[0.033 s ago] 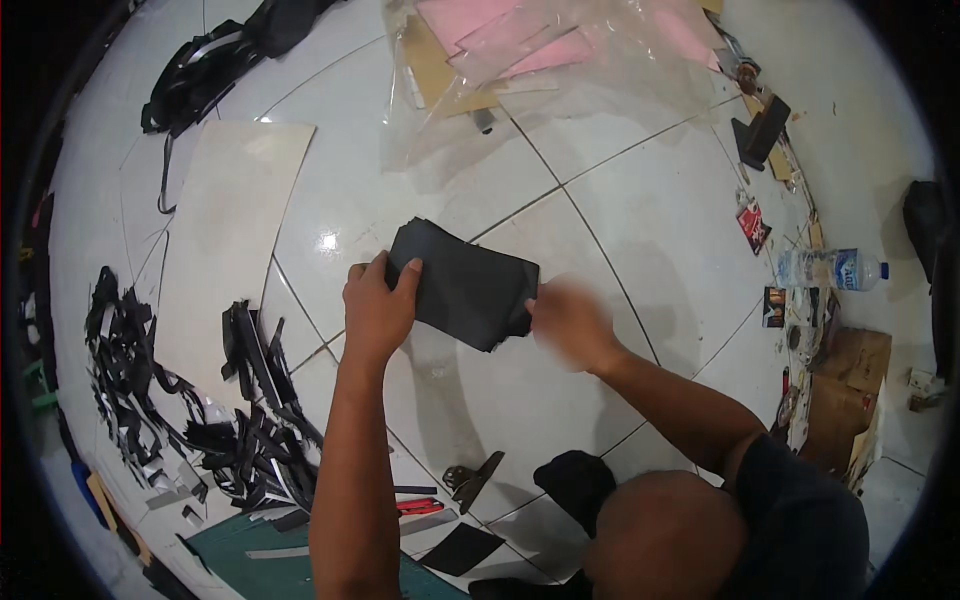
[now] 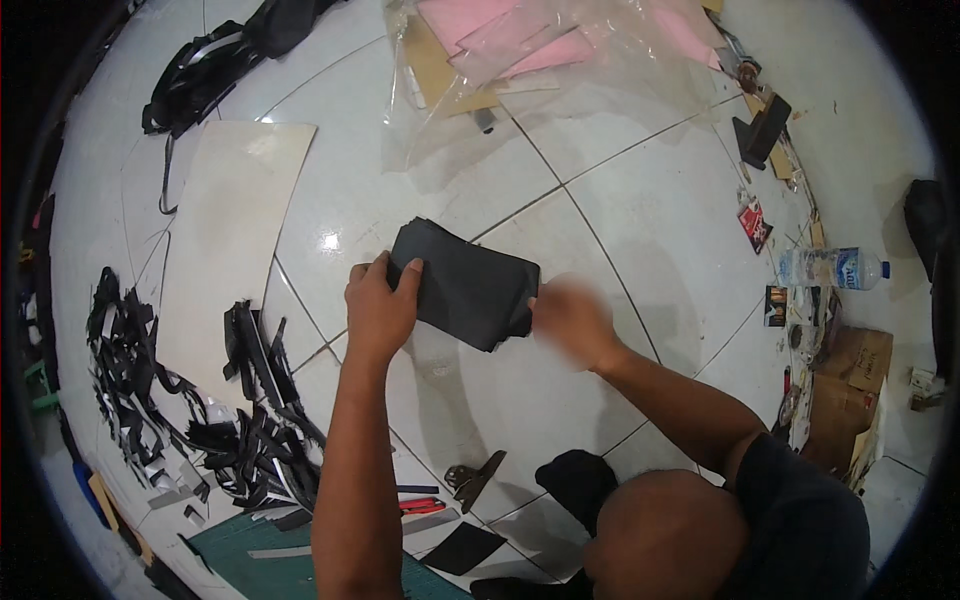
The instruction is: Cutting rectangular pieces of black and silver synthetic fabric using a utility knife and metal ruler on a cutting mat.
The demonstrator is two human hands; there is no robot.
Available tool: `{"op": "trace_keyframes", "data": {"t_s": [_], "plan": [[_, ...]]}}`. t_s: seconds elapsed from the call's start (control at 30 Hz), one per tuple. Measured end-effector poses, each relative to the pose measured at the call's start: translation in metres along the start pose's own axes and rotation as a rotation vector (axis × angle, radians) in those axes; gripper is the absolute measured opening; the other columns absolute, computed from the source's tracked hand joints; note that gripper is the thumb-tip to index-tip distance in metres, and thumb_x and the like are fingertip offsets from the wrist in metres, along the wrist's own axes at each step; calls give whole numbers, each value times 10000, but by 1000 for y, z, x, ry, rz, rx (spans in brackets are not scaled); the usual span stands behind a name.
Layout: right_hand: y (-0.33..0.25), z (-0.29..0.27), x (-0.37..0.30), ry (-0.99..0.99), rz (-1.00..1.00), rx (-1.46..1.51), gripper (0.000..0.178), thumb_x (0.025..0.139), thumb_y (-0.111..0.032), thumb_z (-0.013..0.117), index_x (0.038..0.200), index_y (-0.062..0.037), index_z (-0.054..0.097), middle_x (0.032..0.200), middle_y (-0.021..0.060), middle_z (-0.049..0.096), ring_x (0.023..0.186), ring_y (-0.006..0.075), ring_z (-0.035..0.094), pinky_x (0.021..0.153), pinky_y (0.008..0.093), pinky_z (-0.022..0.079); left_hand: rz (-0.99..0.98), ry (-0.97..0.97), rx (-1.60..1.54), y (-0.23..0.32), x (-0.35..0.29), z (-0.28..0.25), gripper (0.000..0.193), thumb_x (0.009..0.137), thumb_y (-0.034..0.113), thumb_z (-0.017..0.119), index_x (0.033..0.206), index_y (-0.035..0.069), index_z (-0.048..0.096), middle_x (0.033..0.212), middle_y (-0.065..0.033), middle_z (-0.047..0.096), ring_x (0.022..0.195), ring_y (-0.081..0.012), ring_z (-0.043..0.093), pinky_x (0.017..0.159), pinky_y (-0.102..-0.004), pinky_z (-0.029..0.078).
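A stack of black sheets [image 2: 465, 285], roughly rectangular with uneven edges, is held between my two hands above the white tiled floor. My left hand [image 2: 383, 305] grips its left side, thumb on top and the other fingers around the edge. At the right edge my right hand [image 2: 570, 325] is closed on the stack's corner; part of that hand is blurred. Nearer to me lie a large metal clip [image 2: 475, 480], a red cutter knife [image 2: 420, 506] and a loose black piece [image 2: 465, 548].
Black offcut strips [image 2: 260, 450] are heaped at the left, beside a cream board [image 2: 225, 230] and a green mat [image 2: 290, 560]. Clear plastic with pink sheets [image 2: 545, 50] lies at the far side. A water bottle [image 2: 830, 269] and a cardboard box [image 2: 845, 395] are on the right.
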State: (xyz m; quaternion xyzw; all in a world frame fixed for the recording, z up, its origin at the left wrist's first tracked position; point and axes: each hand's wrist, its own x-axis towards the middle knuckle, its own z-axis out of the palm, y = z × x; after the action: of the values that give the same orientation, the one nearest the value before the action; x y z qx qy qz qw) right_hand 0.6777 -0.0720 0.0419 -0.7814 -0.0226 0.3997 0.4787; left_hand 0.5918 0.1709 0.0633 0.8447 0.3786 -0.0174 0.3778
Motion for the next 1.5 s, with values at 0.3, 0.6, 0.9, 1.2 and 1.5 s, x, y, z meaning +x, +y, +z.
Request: {"op": "trace_keyframes", "data": {"t_s": [0.3, 0.6, 0.9, 1.2, 1.5], "plan": [[-7, 18, -2, -17, 33, 145, 243, 967, -133, 627, 1068, 88, 609, 910, 114, 689, 763, 132, 677, 676, 260, 568, 27, 25, 115, 2, -5, 6, 652, 920, 403, 638, 1320, -103, 543, 1207, -307, 579, 1108, -409, 599, 970, -420, 475], [-15, 16, -19, -100, -4, 143, 472, 1007, -172, 558, 1392, 84, 466, 1077, 118, 665, 952, 147, 654, 825, 285, 560, -45, 79, -229, -4, -19, 17, 748, 940, 392, 614, 1386, -169, 401, 1371, -343, 451, 1276, -459, 452, 1085, -472, 373], [-38, -21, 13, 213, -533, -430, 404, 1005, -247, 546, 1244, 77, 582, 1117, 200, 668, 903, 248, 675, 804, 361, 534, -185, 382, -446, -5, -69, 39, 837, 958, 421, 611, 1445, -169, 270, 1493, -327, 305, 1385, -412, 353, 1158, -427, 275], [-100, 39, 42, -135, -482, -737, 449, 1016, -309, 501, 1285, 41, 583, 1097, 268, 672, 1023, 395, 659, 888, 419, 501, -342, 33, -1070, 26, -84, 72, 762, 940, 324, 617, 1447, -140, 289, 1345, -306, 395, 1245, -397, 449, 1080, -393, 358], [-86, 39, 46, -98, -576, -755, 417, 999, -297, 535, 1292, -7, 594, 1085, 282, 670, 1036, 403, 659, 898, 420, 506, -528, 105, -783, 47, -82, 67, 1045, 830, 363, 689, 1460, -206, 78, 1404, -371, 265, 1308, -489, 340, 1133, -441, 305]]}}
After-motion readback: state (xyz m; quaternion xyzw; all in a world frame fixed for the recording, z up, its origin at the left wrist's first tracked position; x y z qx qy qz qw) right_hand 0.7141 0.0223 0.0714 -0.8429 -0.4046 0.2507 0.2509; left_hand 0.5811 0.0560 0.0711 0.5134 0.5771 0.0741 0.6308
